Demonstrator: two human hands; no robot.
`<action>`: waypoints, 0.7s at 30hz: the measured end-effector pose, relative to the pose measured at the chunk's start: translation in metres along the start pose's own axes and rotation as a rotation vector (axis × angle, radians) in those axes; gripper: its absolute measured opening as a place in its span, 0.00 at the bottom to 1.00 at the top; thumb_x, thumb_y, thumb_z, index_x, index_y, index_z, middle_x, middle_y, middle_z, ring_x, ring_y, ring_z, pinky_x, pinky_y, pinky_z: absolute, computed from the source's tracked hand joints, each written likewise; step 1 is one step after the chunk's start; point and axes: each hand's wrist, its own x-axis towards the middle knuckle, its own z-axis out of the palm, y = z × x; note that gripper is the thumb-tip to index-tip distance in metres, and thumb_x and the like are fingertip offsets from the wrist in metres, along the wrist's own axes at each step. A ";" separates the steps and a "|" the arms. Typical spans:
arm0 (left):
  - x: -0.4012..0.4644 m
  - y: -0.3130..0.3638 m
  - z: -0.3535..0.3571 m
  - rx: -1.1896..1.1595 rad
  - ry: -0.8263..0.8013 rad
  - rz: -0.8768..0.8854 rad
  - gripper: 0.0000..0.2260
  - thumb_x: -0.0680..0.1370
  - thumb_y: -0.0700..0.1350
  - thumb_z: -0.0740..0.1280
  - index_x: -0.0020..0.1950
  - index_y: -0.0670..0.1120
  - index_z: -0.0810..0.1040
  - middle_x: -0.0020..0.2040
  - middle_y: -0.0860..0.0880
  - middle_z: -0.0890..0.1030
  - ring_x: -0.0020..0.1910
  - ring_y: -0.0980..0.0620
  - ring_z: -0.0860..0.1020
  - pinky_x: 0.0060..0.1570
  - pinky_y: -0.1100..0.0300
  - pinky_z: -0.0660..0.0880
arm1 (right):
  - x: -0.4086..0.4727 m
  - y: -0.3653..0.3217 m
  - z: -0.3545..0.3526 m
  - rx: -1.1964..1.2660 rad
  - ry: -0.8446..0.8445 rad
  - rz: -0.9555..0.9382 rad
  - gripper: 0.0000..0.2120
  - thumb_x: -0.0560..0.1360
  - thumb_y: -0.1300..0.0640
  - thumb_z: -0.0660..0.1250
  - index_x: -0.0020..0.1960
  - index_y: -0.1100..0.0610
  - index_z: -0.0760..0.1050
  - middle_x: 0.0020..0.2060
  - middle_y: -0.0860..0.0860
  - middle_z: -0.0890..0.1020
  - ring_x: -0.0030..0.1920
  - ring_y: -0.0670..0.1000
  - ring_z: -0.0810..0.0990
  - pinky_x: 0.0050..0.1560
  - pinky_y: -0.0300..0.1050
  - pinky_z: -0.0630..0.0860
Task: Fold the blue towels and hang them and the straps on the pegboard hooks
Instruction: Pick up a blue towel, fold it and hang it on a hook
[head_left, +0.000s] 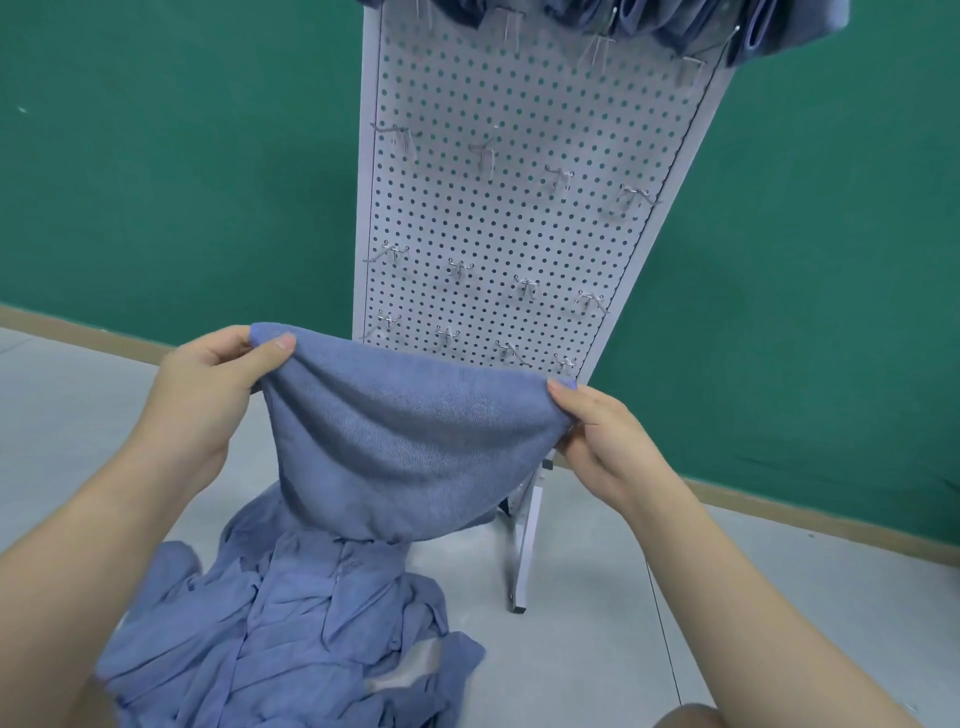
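Up in front of the pegboard (498, 218), a blue towel (410, 441) is stretched between both hands, its top edge arching from one grip to the other and the rest sagging in soft folds below; the left hand (208, 395) pinches the towel's upper left corner, thumb pressed on the near face of the cloth and the fingers (228, 338) curled behind it; the right hand (608, 436) pinches the upper right corner in the same way, thumb on top at the edge, the other fingers tucked under the fabric and mostly hidden; both grips are clamped on the cloth, with the towel's body hanging between and below them. Beneath it, on the grey floor (597, 597), lies a heap of more blue towels (291, 634), crumpled and overlapping; whether the held towel's lower edge touches the heap cannot be told. The white pegboard stands on a metal foot (519, 571) against a green wall (156, 156); rows of metal hooks (558, 179) stick out from it, and blue towels already hung (675, 21) drape along its top edge.
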 end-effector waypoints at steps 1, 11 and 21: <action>-0.001 0.000 0.002 -0.002 -0.023 0.009 0.05 0.81 0.39 0.69 0.49 0.46 0.84 0.45 0.54 0.87 0.45 0.57 0.82 0.52 0.64 0.77 | 0.000 0.000 -0.001 -0.068 0.043 -0.036 0.10 0.83 0.57 0.67 0.52 0.62 0.83 0.46 0.54 0.87 0.45 0.50 0.83 0.52 0.45 0.80; 0.003 -0.005 0.005 0.005 0.056 0.035 0.06 0.81 0.43 0.70 0.45 0.48 0.83 0.39 0.55 0.85 0.41 0.55 0.80 0.52 0.55 0.76 | -0.007 -0.005 0.001 -0.213 0.248 -0.162 0.16 0.83 0.50 0.67 0.38 0.54 0.80 0.37 0.43 0.82 0.41 0.43 0.77 0.48 0.38 0.74; -0.003 0.001 0.006 -0.037 0.002 0.039 0.18 0.83 0.50 0.68 0.32 0.51 0.78 0.39 0.48 0.78 0.40 0.51 0.74 0.50 0.52 0.73 | -0.008 -0.012 0.009 0.130 0.145 -0.038 0.16 0.84 0.46 0.63 0.55 0.57 0.82 0.49 0.50 0.88 0.46 0.48 0.85 0.55 0.47 0.77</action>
